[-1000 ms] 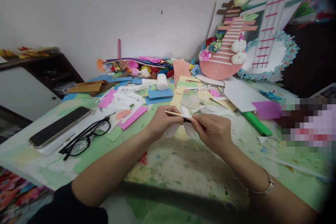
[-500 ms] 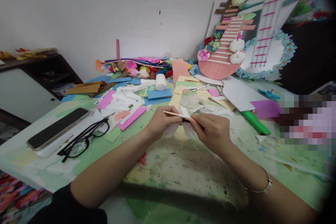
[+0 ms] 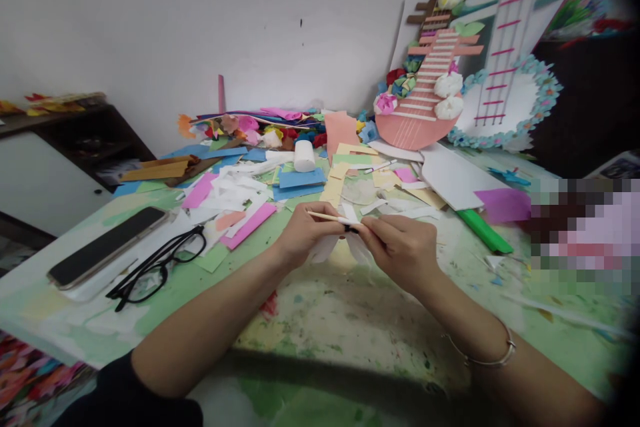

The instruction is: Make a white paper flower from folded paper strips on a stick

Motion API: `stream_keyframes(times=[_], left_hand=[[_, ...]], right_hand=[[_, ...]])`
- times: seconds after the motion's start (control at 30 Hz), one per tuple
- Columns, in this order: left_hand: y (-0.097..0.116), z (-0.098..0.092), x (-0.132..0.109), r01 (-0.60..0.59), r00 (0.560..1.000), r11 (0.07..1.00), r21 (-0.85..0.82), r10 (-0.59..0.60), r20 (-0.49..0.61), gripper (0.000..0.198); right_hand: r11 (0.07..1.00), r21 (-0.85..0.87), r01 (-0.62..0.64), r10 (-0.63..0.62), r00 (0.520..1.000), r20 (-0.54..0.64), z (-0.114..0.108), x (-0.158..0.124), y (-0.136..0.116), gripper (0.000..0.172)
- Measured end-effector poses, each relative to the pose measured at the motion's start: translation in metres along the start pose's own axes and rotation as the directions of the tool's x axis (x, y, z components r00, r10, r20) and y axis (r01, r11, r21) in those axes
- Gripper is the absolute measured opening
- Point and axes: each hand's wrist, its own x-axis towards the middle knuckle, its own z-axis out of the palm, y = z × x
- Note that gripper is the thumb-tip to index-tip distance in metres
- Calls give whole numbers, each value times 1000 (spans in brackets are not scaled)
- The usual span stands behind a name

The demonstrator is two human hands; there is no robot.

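My left hand [image 3: 304, 235] is closed in a pinch around a thin pale wooden stick [image 3: 323, 216], which lies nearly level and points to the right. White paper [image 3: 349, 220] wraps the stick's right end. My right hand [image 3: 406, 244] pinches that paper from the other side, thumb and fingers pressed together. A small black piece [image 3: 352, 229] shows between the two hands; what it is I cannot make out. Thin white petal-like paper [image 3: 324, 249] hangs below the fingers.
A phone [image 3: 107, 245] and black glasses [image 3: 155, 270] lie at left. Beyond my hands are white paper strips [image 3: 235, 191], blue paper [image 3: 301, 179] and a white roll [image 3: 304, 156]. Paper instruments [image 3: 419, 127] lean at the back wall. A blurred patch covers the right edge.
The whole view has shifted very slightly. Both hands keep the same grip on the stick and paper, with barely any movement.
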Motion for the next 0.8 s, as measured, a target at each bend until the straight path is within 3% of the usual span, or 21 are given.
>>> stream_keyframes(times=[0.8], left_hand=[[-3, -1, 0, -26, 1000, 1000, 1, 26, 11, 11]], right_hand=[[994, -94, 49, -54, 997, -57, -3, 3, -1, 36]])
